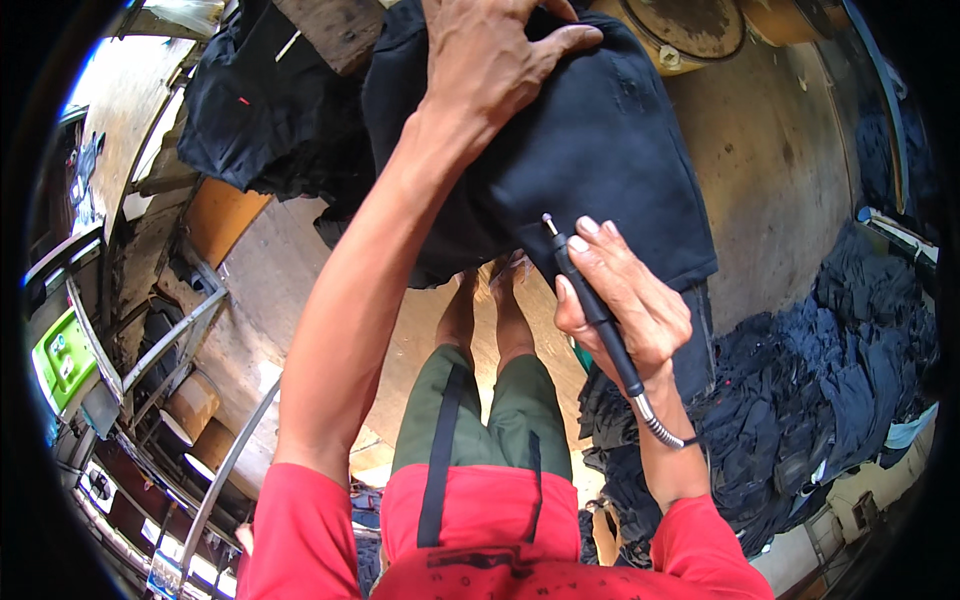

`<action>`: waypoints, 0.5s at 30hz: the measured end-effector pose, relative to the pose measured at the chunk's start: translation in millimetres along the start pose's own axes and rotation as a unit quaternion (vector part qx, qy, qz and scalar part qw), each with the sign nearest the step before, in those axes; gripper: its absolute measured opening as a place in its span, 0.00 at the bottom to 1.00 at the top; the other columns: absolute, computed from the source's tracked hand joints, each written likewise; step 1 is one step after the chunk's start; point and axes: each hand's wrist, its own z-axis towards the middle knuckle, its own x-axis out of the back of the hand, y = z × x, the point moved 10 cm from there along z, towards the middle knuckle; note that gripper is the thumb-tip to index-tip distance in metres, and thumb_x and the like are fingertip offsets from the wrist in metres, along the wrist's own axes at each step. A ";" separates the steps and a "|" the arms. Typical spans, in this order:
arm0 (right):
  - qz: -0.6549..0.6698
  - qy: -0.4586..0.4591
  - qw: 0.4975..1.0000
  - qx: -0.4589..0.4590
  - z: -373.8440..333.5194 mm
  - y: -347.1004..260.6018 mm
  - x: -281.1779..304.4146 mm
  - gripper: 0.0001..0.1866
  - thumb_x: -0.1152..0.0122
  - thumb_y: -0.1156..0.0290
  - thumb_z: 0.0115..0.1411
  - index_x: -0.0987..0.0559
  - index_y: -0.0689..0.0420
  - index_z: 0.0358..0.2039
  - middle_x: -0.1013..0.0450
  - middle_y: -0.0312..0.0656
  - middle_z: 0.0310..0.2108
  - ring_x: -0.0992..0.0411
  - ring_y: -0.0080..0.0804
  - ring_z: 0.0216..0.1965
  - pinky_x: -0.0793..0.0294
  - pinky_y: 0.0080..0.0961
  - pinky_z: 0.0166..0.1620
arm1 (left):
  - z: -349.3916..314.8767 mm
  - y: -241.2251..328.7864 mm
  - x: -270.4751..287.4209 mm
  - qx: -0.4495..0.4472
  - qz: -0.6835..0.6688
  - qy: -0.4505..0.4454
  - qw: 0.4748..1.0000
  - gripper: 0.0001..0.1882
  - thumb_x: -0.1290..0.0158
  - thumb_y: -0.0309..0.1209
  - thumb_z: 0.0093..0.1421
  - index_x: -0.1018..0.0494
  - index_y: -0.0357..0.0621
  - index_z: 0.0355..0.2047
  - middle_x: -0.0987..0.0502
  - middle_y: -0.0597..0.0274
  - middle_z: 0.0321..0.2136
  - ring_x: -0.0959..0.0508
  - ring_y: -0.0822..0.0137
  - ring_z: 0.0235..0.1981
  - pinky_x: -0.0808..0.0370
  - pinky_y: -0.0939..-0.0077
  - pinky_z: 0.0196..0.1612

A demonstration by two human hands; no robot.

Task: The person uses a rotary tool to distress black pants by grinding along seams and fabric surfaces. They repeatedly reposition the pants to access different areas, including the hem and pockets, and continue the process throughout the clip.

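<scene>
A black garment (600, 140), its shape like a wide hemmed leg, is spread over a support at the upper middle. It has a scuffed patch near its upper right. My left hand (480, 75) lies on its far part with the thumb stretched out to the right; some fingertips are cut off by the picture's upper edge. Closer to me, my right hand (630, 300) is closed around a black pen-shaped rotary tool (598, 308). The tool's small rounded metal tip points up and left over the cloth; whether it touches cannot be told. A coiled metal sleeve and cable trail from its lower end.
More dark cloth (265, 110) hangs at the upper left beside a wooden board (335, 30). A large heap of dark garments (800, 390) lies on the right. Rusty round drums (690, 25) stand at the far side. Metal frames and a green tray (68, 358) are on the left.
</scene>
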 end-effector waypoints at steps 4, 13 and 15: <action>-0.011 0.002 1.000 -0.003 1.3 -1.6 -2.7 0.16 0.23 0.83 0.53 0.11 0.67 0.44 0.13 0.52 0.40 0.12 0.52 0.50 0.11 0.47 0.58 | 2.4 -5.5 -2.9 -0.009 -0.003 0.010 1.000 0.15 0.28 0.44 0.59 0.15 0.46 0.35 0.18 0.60 0.45 0.26 0.53 0.55 0.34 0.55 0.63; 0.000 -0.013 1.000 -0.021 -5.8 -0.9 2.9 0.17 0.24 0.82 0.53 0.11 0.68 0.45 0.13 0.52 0.40 0.12 0.50 0.50 0.11 0.45 0.58 | 1.9 -6.5 -3.7 0.000 0.006 0.014 1.000 0.16 0.27 0.44 0.59 0.14 0.44 0.36 0.17 0.57 0.44 0.25 0.53 0.55 0.33 0.54 0.63; 0.003 -0.012 1.000 -0.019 -8.0 -1.1 4.7 0.17 0.24 0.82 0.53 0.11 0.67 0.45 0.13 0.52 0.40 0.12 0.50 0.50 0.11 0.45 0.58 | 2.4 -3.9 -2.3 -0.013 0.012 0.022 1.000 0.16 0.27 0.44 0.59 0.14 0.44 0.36 0.17 0.57 0.44 0.24 0.53 0.54 0.33 0.55 0.63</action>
